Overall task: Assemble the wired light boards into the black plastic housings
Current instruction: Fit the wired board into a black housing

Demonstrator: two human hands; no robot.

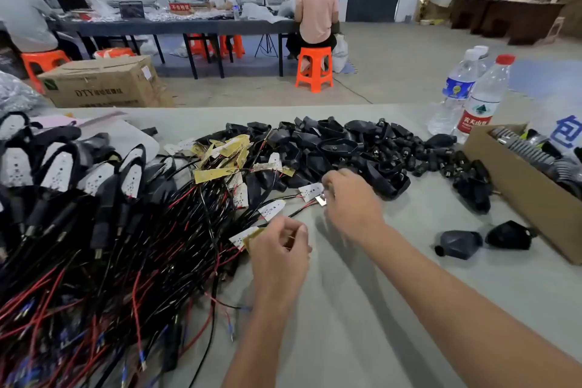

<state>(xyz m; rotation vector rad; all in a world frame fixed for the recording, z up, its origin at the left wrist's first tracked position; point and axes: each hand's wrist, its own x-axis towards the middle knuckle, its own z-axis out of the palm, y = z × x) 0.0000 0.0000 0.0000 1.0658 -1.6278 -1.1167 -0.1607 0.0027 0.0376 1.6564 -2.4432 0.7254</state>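
A tangle of red and black wires (132, 261) with white and yellow light boards (220, 173) covers the table's left half. Behind my hands lies a heap of black plastic housings (356, 148). My left hand (278, 249) pinches a yellow-and-white light board (244, 238) by its wired end. My right hand (349, 198) reaches forward and pinches a small shiny piece (321, 199) next to a white board (310, 190). Finished housings with white boards fitted (94, 179) lie in rows at the far left.
Two loose black housings (482, 242) lie right of my right arm. A cardboard box (516, 195) of parts sits at the right edge, two water bottles (472, 94) behind it. Other people work at a long table (176, 25) across the room.
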